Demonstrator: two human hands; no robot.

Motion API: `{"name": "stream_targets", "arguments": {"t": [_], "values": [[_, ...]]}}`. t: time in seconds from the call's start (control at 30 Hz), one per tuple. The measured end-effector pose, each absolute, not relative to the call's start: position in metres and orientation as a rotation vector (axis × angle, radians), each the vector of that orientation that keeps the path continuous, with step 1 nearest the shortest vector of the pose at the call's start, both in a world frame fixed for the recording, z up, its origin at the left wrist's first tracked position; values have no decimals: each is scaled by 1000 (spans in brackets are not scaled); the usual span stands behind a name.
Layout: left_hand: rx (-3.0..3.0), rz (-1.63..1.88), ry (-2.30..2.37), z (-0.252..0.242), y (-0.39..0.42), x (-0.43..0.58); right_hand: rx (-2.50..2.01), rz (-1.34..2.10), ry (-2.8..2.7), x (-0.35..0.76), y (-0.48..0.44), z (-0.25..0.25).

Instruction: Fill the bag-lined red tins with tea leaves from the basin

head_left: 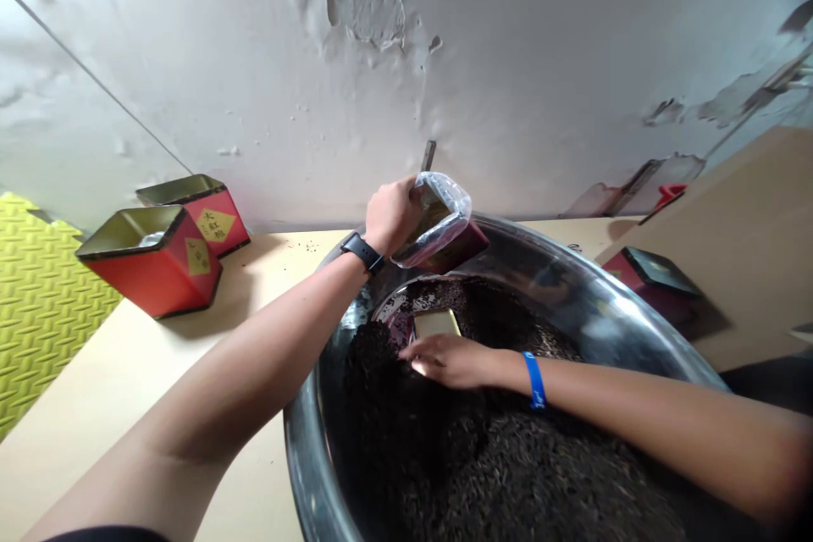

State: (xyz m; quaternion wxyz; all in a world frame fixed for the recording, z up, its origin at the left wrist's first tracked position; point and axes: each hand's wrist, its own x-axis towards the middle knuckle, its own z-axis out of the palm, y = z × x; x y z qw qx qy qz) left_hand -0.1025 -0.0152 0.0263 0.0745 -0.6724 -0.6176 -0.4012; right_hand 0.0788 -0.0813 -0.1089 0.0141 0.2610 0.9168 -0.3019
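Note:
My left hand (392,216), with a black watch on its wrist, grips the rim of a red tin (457,247) lined with a clear plastic bag (454,195). The tin is tilted over the far edge of a large steel basin (312,449). In the basin lies a heap of dark, dry tea leaves (539,478). Low over the leaves, my right hand (448,362) is closed at the near side of a small square tin lid (437,322) with a gold rim. The fingers partly hide the lid.
Two open red tins (190,271), (232,224) with yellow labels stand on the pale table (254,339) at the left. Another red tin (660,284) stands right of the basin, beside a cardboard sheet (755,229). A peeling wall (508,85) rises behind; a yellow foam mat (51,305) lies far left.

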Motion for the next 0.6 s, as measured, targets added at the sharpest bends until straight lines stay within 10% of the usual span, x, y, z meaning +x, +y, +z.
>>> {"name": "stream_targets", "arguments": {"t": [0.17,0.6], "values": [[-2028,-1207,-1840,28,-17,-102,925,-166,2867,111,-69,-115],[-2342,-636,-1722,25,-29,-83,1686,51,2533,177,-24,-92]]}}
